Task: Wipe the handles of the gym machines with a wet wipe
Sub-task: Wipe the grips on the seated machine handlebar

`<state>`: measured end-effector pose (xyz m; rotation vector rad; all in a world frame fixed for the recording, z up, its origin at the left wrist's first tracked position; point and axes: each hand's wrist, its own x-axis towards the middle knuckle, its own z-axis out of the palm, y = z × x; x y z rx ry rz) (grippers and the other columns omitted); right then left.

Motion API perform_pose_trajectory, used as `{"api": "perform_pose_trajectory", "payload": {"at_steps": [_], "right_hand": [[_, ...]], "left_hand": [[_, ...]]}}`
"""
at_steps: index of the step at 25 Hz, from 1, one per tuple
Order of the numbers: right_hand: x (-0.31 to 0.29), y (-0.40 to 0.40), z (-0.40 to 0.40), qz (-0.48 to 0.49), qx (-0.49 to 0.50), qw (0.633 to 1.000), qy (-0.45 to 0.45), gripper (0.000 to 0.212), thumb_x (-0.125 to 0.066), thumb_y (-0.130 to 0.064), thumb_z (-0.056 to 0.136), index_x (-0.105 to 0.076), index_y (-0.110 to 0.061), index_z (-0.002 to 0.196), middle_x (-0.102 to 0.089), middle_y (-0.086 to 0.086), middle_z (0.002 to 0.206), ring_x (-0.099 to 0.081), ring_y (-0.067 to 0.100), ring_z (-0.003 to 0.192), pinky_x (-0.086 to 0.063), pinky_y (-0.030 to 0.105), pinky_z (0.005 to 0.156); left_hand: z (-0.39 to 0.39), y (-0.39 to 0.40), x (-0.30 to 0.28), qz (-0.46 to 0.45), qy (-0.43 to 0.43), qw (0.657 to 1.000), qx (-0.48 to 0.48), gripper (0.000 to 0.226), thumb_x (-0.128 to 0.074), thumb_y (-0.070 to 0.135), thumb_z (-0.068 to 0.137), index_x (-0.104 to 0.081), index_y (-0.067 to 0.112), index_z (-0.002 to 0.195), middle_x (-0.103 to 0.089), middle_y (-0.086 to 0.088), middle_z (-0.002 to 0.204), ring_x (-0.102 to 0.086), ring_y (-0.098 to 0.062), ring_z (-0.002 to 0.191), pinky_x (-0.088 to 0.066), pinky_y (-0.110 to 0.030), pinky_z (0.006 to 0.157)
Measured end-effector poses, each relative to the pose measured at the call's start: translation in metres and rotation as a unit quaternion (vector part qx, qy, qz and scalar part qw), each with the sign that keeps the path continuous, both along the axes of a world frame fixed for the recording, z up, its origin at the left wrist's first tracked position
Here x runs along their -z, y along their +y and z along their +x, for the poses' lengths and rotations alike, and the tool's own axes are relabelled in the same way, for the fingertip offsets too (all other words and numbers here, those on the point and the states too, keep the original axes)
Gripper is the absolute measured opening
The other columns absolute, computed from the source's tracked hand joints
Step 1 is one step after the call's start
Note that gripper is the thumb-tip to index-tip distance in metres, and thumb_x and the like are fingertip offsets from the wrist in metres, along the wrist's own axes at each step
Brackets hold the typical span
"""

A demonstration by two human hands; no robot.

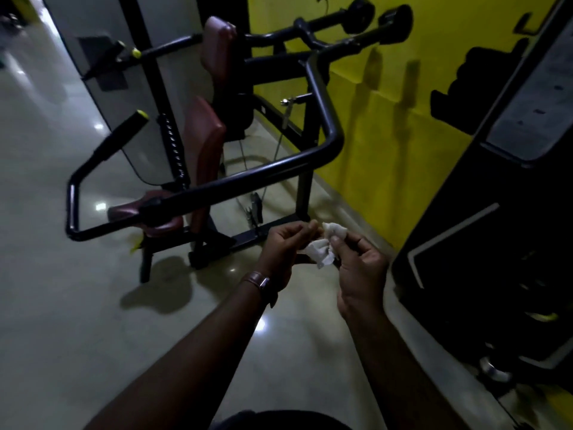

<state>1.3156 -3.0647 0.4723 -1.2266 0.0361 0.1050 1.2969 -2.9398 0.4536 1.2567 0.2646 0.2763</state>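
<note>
Dim, soft-focus, floor glare, curved edges

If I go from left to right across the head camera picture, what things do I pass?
Foam handle with yellow tip → maroon seat → left hand → wipe → right hand → yellow wall → black machine.
</note>
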Motion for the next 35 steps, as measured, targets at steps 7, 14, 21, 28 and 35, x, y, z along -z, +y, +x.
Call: {"api": "perform_pose_trajectory", "payload": {"at_steps": [7,14,21,28,35], "right_hand": [[0.001,0.084,-0.017,-0.091,-0.113,0.989,-0.028,0.022,-0.079,-0.003,0.077,-0.072,-0.010,0.098,-0.076,0.007,0.087,-0.073,0.021,0.084,-0.058,0.032,0.073],[-0.020,0.169,-0.018,-0.084,-0.300,0.949,-0.040,0.015,-0.074,-0.008,0.083,-0.064,0.002,0.087,-0.069,0.018,0.081,-0.067,0.030,0.074,-0.056,0.039,0.068],[-0.054,0.271,0.020,0.034,-0.423,0.900,0.104,0.006,-0.066,-0.003,0.086,-0.064,-0.007,0.083,-0.069,0.026,0.093,-0.065,0.040,0.087,-0.051,0.055,0.088],[-0.059,0.342,0.046,-0.017,-0.447,0.894,-0.008,0.017,-0.074,-0.001,0.080,-0.065,-0.005,0.094,-0.070,0.018,0.095,-0.072,0.031,0.082,-0.056,0.033,0.063],[-0.062,0.381,0.034,-0.051,-0.406,0.904,-0.123,0.011,-0.076,-0.009,0.080,-0.065,-0.012,0.079,-0.067,0.006,0.073,-0.064,0.015,0.059,-0.049,0.026,0.046]], "left_hand": [[-0.036,0.087,0.001,0.033,-0.018,0.995,-0.095,0.009,-0.072,-0.002,0.081,-0.070,-0.002,0.090,-0.072,-0.014,0.083,-0.067,-0.025,0.075,-0.054,-0.031,0.063],[-0.073,0.150,-0.011,0.017,-0.026,0.969,-0.245,0.016,-0.061,0.008,0.091,-0.061,-0.007,0.096,-0.067,-0.019,0.090,-0.064,-0.026,0.082,-0.055,-0.036,0.074],[-0.057,0.234,-0.056,0.082,-0.030,0.928,-0.362,0.015,-0.057,0.004,0.095,-0.064,-0.003,0.107,-0.073,-0.012,0.095,-0.071,-0.019,0.088,-0.055,-0.023,0.072],[-0.041,0.291,-0.063,0.033,-0.014,0.932,-0.359,0.024,-0.064,0.024,0.091,-0.070,0.003,0.101,-0.071,-0.020,0.096,-0.068,-0.033,0.086,-0.056,-0.048,0.079],[-0.055,0.331,-0.059,0.049,-0.016,0.906,-0.420,0.018,-0.072,-0.006,0.078,-0.071,-0.002,0.096,-0.073,-0.021,0.090,-0.071,-0.032,0.080,-0.060,-0.039,0.069]]}}
